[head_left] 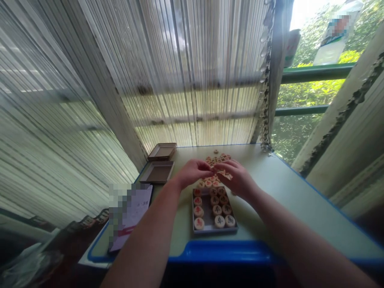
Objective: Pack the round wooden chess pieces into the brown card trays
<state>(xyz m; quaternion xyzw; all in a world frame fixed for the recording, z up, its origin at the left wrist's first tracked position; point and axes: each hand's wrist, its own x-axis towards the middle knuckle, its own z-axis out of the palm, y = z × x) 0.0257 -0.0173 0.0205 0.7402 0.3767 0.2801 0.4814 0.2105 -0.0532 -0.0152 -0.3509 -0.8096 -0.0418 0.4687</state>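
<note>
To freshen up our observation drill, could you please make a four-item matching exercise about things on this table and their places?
1. Red-marked pieces in the box
2. Black-marked pieces in the box
3. Device
4. Open trays

A. Table's near left
B. Two lines, right side
C. Table's far left
D. One line, left side

Pairs: 1-D, 2-B, 3-A, 4-C

A single view is provided, taken by a camera worn on the head. It is aimed forward and down across the counter point(279, 180), whose blue front edge point(225, 251) is seen close below. Bare forearms point(156, 224) are shown from the lower part of the view, and the hands point(193, 172) are framed near its middle, a little farther off. The curtain point(192, 52) beyond the counter and the window bars point(318, 73) at upper right are also taken in, widely spread and slanted.
</note>
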